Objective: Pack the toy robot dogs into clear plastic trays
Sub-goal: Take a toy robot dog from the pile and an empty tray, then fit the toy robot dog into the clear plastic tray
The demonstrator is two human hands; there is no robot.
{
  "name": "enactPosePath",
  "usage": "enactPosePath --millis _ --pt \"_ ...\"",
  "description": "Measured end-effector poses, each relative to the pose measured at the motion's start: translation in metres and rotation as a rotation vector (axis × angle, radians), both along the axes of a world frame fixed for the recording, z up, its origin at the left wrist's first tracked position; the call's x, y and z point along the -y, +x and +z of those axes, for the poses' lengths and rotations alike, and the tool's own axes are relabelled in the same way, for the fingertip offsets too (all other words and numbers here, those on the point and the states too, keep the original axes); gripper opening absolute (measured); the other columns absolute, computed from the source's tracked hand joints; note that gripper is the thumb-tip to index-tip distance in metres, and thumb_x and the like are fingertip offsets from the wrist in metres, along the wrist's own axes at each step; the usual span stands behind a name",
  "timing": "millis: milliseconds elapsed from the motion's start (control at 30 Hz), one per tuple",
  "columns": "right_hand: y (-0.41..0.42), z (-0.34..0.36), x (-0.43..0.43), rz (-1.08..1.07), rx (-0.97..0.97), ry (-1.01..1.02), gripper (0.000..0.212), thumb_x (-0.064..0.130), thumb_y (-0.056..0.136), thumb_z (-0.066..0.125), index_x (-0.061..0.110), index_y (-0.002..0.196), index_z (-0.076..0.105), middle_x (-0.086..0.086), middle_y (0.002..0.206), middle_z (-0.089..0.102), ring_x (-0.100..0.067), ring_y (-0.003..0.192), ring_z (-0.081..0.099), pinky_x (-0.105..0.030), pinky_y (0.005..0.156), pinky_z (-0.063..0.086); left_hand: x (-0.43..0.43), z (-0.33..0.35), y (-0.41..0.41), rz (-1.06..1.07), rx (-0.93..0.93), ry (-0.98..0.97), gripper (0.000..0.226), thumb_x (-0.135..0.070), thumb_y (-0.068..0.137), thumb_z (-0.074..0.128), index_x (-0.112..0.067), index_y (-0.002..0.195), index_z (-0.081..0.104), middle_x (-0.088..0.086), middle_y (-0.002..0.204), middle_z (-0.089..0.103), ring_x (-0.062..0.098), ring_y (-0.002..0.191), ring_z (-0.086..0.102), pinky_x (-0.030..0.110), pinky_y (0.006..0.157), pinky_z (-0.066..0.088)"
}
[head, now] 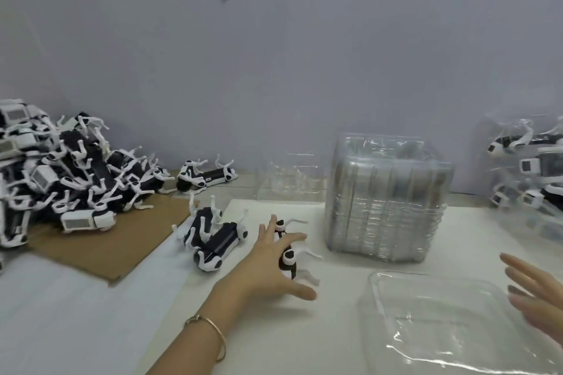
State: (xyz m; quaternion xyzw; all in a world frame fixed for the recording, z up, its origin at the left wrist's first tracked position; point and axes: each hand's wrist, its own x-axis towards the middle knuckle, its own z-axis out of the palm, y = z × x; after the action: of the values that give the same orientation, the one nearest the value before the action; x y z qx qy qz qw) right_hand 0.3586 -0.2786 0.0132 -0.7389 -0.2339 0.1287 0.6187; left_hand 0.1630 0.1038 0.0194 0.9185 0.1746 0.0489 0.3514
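A black-and-white toy robot dog [289, 257] lies on its back on the white table, legs up. My left hand [274, 262] reaches over it with fingers spread and straight, touching it. Two more toy dogs [213, 237] lie just left of it. An empty clear plastic tray [441, 323] sits at the front right. My right hand [536, 295] hovers over the tray's right edge, fingers straight and holding nothing.
A big heap of toy dogs [61, 173] covers a brown cardboard sheet [122, 240] at the left. A stack of clear trays [384, 201] stands behind the empty one. Packed trays with dogs [530, 167] pile at the far right. Another loose clear tray [289, 179] lies near the wall.
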Motion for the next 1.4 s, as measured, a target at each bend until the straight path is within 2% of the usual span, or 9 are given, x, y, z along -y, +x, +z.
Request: enactPosePath --millis 133,267,467,600,800,967,1100,1267,1400 --pt "-0.047 -0.002 -0.032 -0.031 -0.221 0.110 0.039 0.020 0.089 0.061 0.051 0.113 0.064 0.011 0.132 0.057 -0.009 0.123 0.053 -0.030 0.097 0.039 0.006 -0.005 -0.001 0.153 0.280 -0.185 0.041 -0.015 0.066 0.078 -0.039 0.095 0.061 -0.008 0.144 0.033 0.011 0.138 0.037 0.015 0.088 0.036" --pt "-0.073 0.025 -0.053 -0.084 0.074 0.020 0.041 0.029 0.094 0.058 0.052 0.125 0.043 0.017 0.142 0.043 -0.006 0.136 0.039 -0.029 0.106 0.031 0.021 0.025 -0.005 0.412 0.654 -0.708 0.033 -0.003 0.054 0.069 -0.014 0.082 0.058 -0.002 0.071 0.061 0.016 0.059 0.052 0.023 0.056 0.046" --pt "-0.097 0.084 -0.085 0.060 1.036 -0.001 0.045 0.018 0.087 0.067 0.023 0.130 0.054 0.007 0.131 0.059 -0.010 0.126 0.053 -0.025 0.108 0.039 0.082 0.102 -0.017 0.138 0.777 -1.485 0.016 -0.012 0.076 0.070 -0.011 0.089 0.062 0.011 0.089 0.069 0.037 0.105 0.064 0.058 0.093 0.050" --pt "-0.110 0.095 -0.113 0.219 1.143 0.024 0.066 0.032 0.087 0.064 0.013 0.144 0.039 -0.002 0.152 0.041 -0.016 0.144 0.033 -0.051 0.115 0.030 0.128 0.118 -0.023 -0.371 0.514 -1.784 0.052 -0.029 0.079 0.067 -0.006 0.124 0.053 0.020 0.150 0.038 0.037 0.143 0.027 0.047 0.116 0.017" --pt "-0.093 0.115 -0.110 0.112 1.011 0.167 0.074 0.040 0.087 0.063 0.017 0.145 0.022 0.004 0.133 0.040 -0.021 0.122 0.047 -0.047 0.100 0.043 0.136 0.116 -0.022 -0.745 0.180 -1.424 0.074 -0.051 0.073 0.071 -0.035 0.138 0.041 0.019 0.142 0.036 0.038 0.129 0.030 0.045 0.101 0.015" --pt "-0.082 0.118 -0.100 -0.017 0.574 0.328 0.060 0.019 0.084 0.067 0.017 0.136 0.037 0.016 0.108 0.056 0.001 0.088 0.060 -0.018 0.074 0.050 0.108 0.086 -0.017 -0.358 0.427 -0.045 0.071 -0.064 0.064 0.077 -0.059 0.128 0.048 -0.027 0.145 0.043 0.002 0.135 0.042 0.037 0.109 0.040" --pt "-0.071 0.121 -0.079 0.044 0.110 0.523 0.036 0.017 0.080 0.061 0.012 0.114 0.053 0.003 0.088 0.063 -0.016 0.078 0.062 -0.030 0.067 0.054 0.096 0.043 -0.021 -0.387 0.095 -0.005 0.074 -0.058 0.063 0.083 -0.059 0.127 0.045 -0.042 0.151 0.002 -0.022 0.138 -0.001 0.026 0.118 0.021" --pt "-0.064 0.107 -0.054 0.016 -0.003 0.463 0.026 0.013 0.086 0.060 0.008 0.111 0.058 -0.002 0.088 0.064 -0.019 0.074 0.065 -0.030 0.064 0.056 0.119 0.026 -0.046 -0.221 -0.049 0.559 0.130 -0.099 0.034 0.034 -0.045 0.152 0.018 -0.012 0.130 0.016 0.011 0.120 0.017 0.025 0.105 0.021" --pt "-0.061 0.096 -0.043 -0.044 -0.055 0.446 0.024 0.012 0.090 0.058 0.011 0.114 0.060 -0.006 0.096 0.064 -0.019 0.078 0.066 -0.031 0.067 0.057 0.142 0.044 -0.064 -0.309 0.413 0.470 0.107 -0.096 0.063 0.030 -0.033 0.149 0.032 -0.022 0.089 0.034 -0.004 0.069 0.036 0.008 0.065 0.032"
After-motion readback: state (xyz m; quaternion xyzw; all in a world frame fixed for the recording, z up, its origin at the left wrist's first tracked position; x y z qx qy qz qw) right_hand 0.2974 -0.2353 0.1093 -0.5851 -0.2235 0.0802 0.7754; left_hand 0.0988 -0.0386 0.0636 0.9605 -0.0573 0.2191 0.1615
